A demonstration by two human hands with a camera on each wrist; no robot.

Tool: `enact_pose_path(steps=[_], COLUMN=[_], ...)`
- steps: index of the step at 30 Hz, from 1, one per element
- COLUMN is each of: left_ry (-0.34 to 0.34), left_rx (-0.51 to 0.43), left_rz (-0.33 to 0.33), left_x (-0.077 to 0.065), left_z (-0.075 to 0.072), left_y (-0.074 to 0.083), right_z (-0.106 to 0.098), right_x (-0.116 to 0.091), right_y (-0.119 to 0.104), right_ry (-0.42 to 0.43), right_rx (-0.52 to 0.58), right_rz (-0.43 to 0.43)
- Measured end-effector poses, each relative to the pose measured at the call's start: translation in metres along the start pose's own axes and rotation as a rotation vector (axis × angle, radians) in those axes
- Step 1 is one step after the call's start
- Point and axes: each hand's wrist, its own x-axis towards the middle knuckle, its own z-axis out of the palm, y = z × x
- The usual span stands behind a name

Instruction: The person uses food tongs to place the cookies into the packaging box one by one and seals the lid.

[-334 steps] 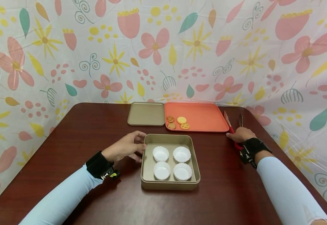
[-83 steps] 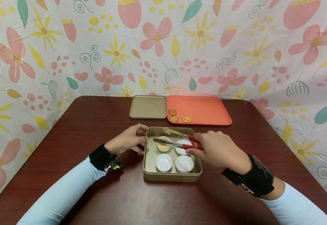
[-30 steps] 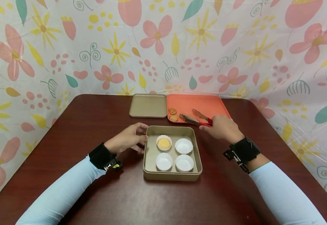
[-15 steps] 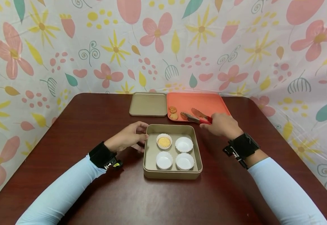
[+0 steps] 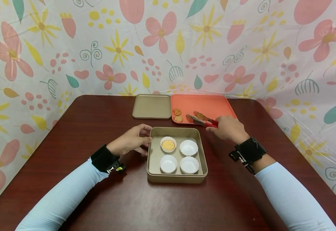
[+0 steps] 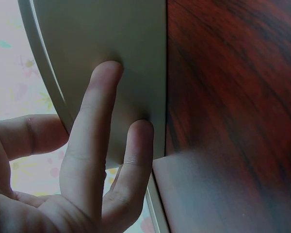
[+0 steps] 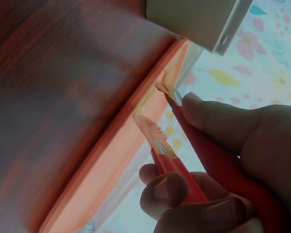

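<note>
A: Flowered cloth [image 5: 116, 51] fills twelve o'clock, and in front of it stretches the dark, glossy surface [image 5: 145, 208]!

B: Orange tray [image 5: 211, 102] at the far side, and if we take the square gold tin [image 5: 176, 178] in the middle as our clock, that tray sits at one o'clock.

A: Gold lid [image 5: 152, 106] at eleven, lying flat, right up beside the tray!

B: And the hands?

A: Left hand [image 5: 134, 140] close to ten o'clock, grip apart, fingertips resting on the tin's outer wall, thumb at the rim. Right hand [image 5: 230, 129] out at two o'clock, and that grip is clamped on the red handles of the tongs [image 5: 201, 122]!

B: Tongs reaching over the tray's near edge, tips apart, at about seven o'clock on the tray.

A: Down in the tin, four white cups [image 5: 189, 165], at eleven, one, five and seven o'clock!

B: The eleven o'clock cup has a round yellow biscuit [image 5: 168, 145] in it. Two brown biscuits [image 5: 178, 118] on the tray, close together, one behind the other, at its eight o'clock corner.

A: And another biscuit [image 5: 196, 117], partly hidden, between the tongs' tips! Whether they touch it, I cannot tell.
</note>
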Motion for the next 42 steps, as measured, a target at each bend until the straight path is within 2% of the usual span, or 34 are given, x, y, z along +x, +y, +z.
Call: enact_pose_path(steps=[12, 23, 30, 42], left_ry=[0.004, 0.005, 0.004, 0.009], left_rx=[0.006, 0.002, 0.006, 0.01], left_rz=[0.008, 0.009, 0.012, 0.015], left_x=[0.001, 0.0, 0.0, 0.0], left_z=[0.0, 0.002, 0.001, 0.0], left_y=[-0.001, 0.0, -0.001, -0.001], right_z=[0.003, 0.005, -0.004, -0.024], right_x=[0.0, -0.003, -0.007, -0.028], right_y=[0.001, 0.005, 0.004, -0.008], right_ry=[0.008, 0.05, 0.066, 0.074], right_rx=[-0.015, 0.004, 0.018, 0.038], right_rz=[-0.018, -0.056, -0.033, -0.067])
